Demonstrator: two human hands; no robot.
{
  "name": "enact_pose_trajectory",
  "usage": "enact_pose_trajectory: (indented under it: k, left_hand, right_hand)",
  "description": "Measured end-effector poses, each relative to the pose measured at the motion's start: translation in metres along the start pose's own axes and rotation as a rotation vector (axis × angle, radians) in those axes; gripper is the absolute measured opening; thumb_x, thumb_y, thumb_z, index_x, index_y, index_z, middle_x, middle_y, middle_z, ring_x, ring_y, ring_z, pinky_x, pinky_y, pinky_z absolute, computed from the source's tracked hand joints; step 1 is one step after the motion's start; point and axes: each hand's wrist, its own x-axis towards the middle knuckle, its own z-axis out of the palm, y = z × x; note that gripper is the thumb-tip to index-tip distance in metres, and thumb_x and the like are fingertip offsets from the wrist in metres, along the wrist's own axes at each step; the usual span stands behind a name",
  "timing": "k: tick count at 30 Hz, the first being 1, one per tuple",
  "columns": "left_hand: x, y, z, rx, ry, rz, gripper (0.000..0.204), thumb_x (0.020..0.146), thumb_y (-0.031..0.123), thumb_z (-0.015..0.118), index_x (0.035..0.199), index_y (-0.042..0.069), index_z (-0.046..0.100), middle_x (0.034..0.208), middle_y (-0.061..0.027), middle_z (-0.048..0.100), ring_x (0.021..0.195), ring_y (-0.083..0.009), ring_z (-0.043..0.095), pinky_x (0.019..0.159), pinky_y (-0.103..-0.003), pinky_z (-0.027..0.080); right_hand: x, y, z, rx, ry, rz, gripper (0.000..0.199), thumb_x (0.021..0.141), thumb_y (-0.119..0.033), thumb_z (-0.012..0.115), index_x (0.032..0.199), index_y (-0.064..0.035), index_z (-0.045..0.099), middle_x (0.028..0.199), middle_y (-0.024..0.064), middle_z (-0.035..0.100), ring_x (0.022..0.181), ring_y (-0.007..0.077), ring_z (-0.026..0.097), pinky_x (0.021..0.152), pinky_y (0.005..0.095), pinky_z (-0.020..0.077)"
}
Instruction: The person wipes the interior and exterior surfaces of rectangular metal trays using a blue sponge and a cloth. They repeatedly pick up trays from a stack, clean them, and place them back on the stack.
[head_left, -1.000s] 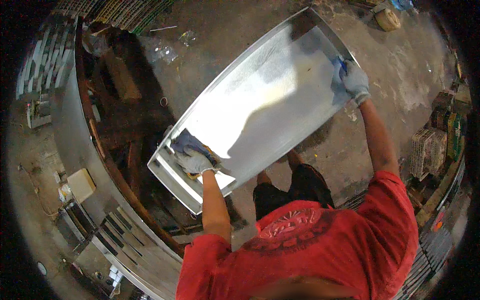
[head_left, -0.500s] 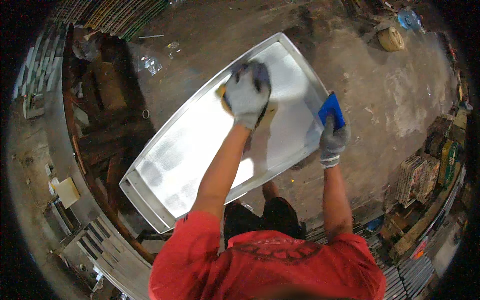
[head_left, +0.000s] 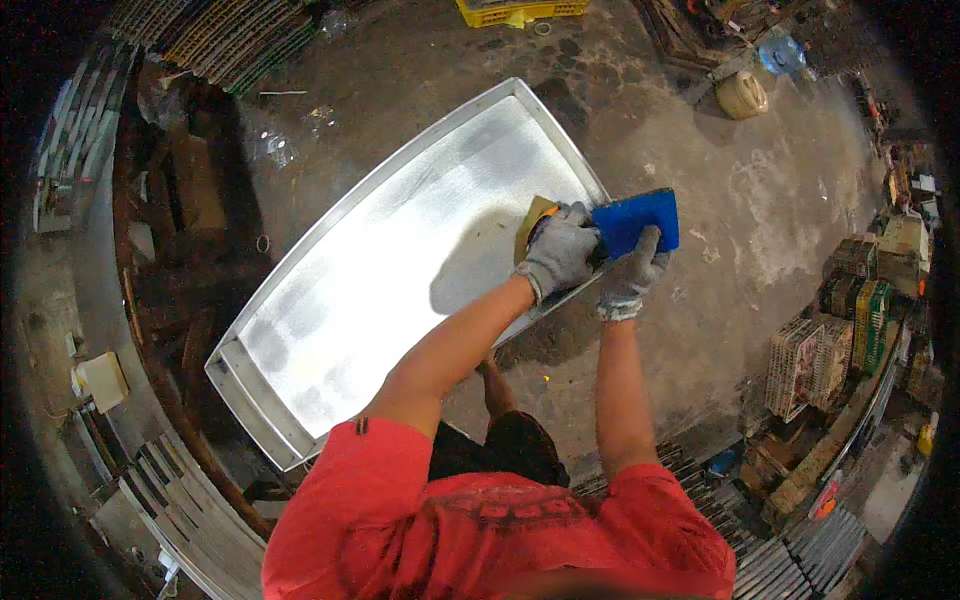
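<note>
Both gloved hands are gripping: left hand [head_left: 562, 252] closing on tan pad [head_left: 530, 222], right hand [head_left: 632, 275] pinching blue block [head_left: 637, 218] at tray [head_left: 400, 260] rim — light, probably soft.

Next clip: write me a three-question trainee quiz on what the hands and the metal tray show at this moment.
1. True or false: both hands wear grey gloves.
2. What colour is the flat block at the tray's edge? A red, B blue, C green.
3. What does the metal tray lie on?

Key:
1. True: left hand, right hand.
2. B: the flat block is blue.
3. The metal tray lies on the stained floor.
</note>
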Motion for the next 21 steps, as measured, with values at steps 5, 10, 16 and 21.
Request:
enact_pose_trajectory:
  k: [5,10,16,21]
  left_hand:
    - [-0.066,-0.012,-0.047,-0.093,-0.071,0.204,0.053,0.079,0.016,0.073,0.131,0.014,0.072,0.128,-0.0155,0.066,0.116,-0.0362,0.064,0.105,-0.042,0.049]
    - [-0.265,-0.013,-0.151,-0.003,-0.439,-0.233,0.042,0.086,0.022,0.071,0.126,0.011,0.074,0.125,-0.0156,0.072,0.115,-0.0338,0.067,0.103,-0.044,0.05]
    - [-0.466,-0.004,-0.274,0.213,-0.253,-0.498,0.027,0.089,0.022,0.069,0.113,0.017,0.08,0.1,-0.0141,0.077,0.097,-0.0339,0.073,0.09,-0.046,0.056]
    - [-0.567,-0.006,-0.321,0.285,0.197,-1.123,0.032,0.083,0.011,0.068,0.113,0.012,0.081,0.096,-0.0184,0.077,0.1,-0.0342,0.073,0.087,-0.049,0.056]
  right_hand:
    - [0.023,-0.007,-0.012,-0.591,-0.333,-0.166,0.028,0.102,-0.027,0.069,0.115,-0.0031,0.071,0.107,0.0049,0.074,0.093,0.0181,0.067,0.085,0.035,0.0551]
    - [0.044,-0.018,0.009,-1.432,-0.594,-0.321,0.052,0.094,-0.044,0.07,0.111,0.0048,0.07,0.102,0.0304,0.073,0.096,0.0425,0.073,0.082,0.0476,0.0555]
    - [-0.027,0.024,0.081,-1.489,-0.741,-0.216,0.038,0.087,-0.037,0.071,0.098,-0.0008,0.076,0.084,0.0192,0.076,0.075,0.0301,0.073,0.07,0.0454,0.0545]
    - [-0.267,0.062,0.108,-1.414,-1.123,-0.454,0.034,0.088,-0.039,0.072,0.098,-0.0056,0.075,0.088,0.0202,0.075,0.076,0.0358,0.072,0.072,0.0496,0.0547]
